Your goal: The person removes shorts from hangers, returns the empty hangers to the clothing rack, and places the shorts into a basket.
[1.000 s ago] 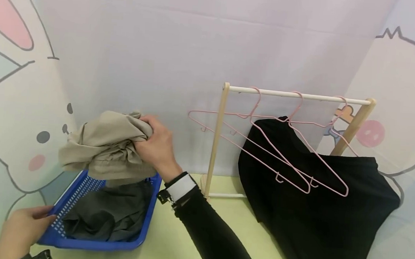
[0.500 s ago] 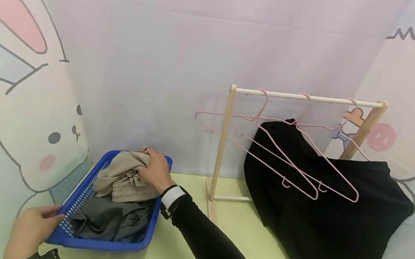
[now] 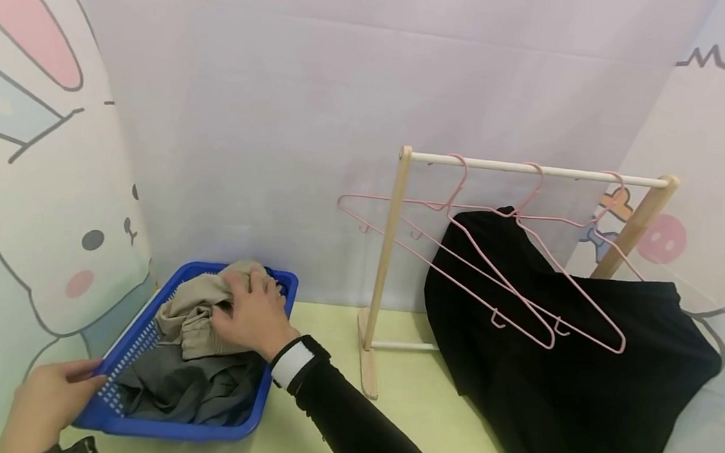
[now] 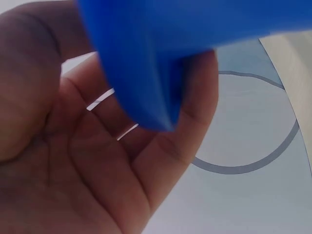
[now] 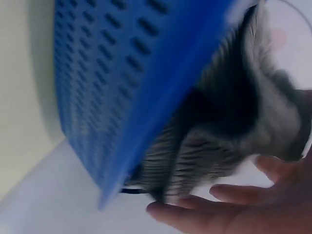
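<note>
My left hand [image 3: 53, 398] grips the near left corner of the blue plastic basket [image 3: 169, 428], fingers and thumb on its rim. In the left wrist view the fingers [image 4: 161, 146] curl beneath the blue rim. A crumpled beige garment [image 3: 192, 306] with a gathered elastic waistband lies in the basket's back part. On top of it rests my right hand [image 3: 254, 317], its fingers spread out. The right wrist view has these fingers [image 5: 239, 195] loosely extended against the ribbed cloth, not closed round it. A dark grey garment [image 3: 181, 385] lies in the front of the basket.
Right of the basket stands a small wooden rack [image 3: 385, 255] with a white bar. Several pink hangers [image 3: 479, 261] hang on it, and a large black garment [image 3: 565, 377] hangs at its right side. The table [image 3: 314, 404] is pale green; a printed curtain stands behind.
The beige garment has come down from above the basket into it. My right hand has gone from gripping the cloth to resting on it with spread fingers. My left hand still holds the rim.
</note>
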A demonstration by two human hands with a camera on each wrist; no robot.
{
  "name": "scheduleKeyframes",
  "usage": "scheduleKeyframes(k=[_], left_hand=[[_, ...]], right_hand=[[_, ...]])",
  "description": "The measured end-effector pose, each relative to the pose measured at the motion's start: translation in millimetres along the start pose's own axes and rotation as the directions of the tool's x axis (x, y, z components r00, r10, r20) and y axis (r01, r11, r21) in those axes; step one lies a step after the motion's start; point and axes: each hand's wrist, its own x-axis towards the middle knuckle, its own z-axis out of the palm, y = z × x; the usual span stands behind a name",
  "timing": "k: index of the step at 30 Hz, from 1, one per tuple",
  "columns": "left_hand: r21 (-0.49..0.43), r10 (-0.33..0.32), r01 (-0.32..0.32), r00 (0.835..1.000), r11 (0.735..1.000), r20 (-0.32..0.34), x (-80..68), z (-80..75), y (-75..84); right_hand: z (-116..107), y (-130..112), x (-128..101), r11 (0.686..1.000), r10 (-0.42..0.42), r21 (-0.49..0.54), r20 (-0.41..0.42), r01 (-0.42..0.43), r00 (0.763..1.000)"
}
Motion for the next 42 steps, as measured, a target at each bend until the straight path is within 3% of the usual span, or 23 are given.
scheduleKeyframes(k=[4, 10, 25, 29, 34, 38, 42], left_hand=[[-0.001, -0.031, 0.031, 0.999, 1.000, -0.026, 3.6, 3.8, -2.6], [0.023, -0.057, 0.058, 0.997, 0.998, -0.044, -1.5, 3.3, 1.0], [0.023, -0.053, 0.053, 0.998, 0.998, -0.029, -2.3, 5.6, 7.6], [0.020, -0.027, 0.028, 0.999, 0.999, -0.019, -2.0, 5.0, 11.8], [0.035, 0.029, -0.028, 0.999, 0.999, -0.025, 1.4, 2.0, 11.1], [0.056, 0.011, -0.007, 0.998, 0.998, -0.058, 5.0, 2.0, 9.5], [0.072, -0.018, 0.023, 0.997, 0.997, -0.077, 7.2, 2.7, 8.7]], right_hand=[[4, -10, -7, 0.991, 0.027, -0.132, 0.161, -0.005, 0.987], [16, -18, -10, 0.923, 0.113, -0.386, 0.273, 0.001, 0.955], [26, -12, -14, 0.891, 0.186, -0.452, 0.288, -0.038, 0.939], [24, -8, -17, 0.899, 0.176, -0.436, 0.273, -0.042, 0.946], [14, 2, -21, 0.950, 0.092, -0.313, 0.206, -0.023, 0.974], [-6, 9, -29, 0.984, 0.030, -0.180, 0.152, -0.002, 0.988], [-37, 17, -46, 0.997, -0.006, -0.075, 0.075, 0.012, 0.997]])
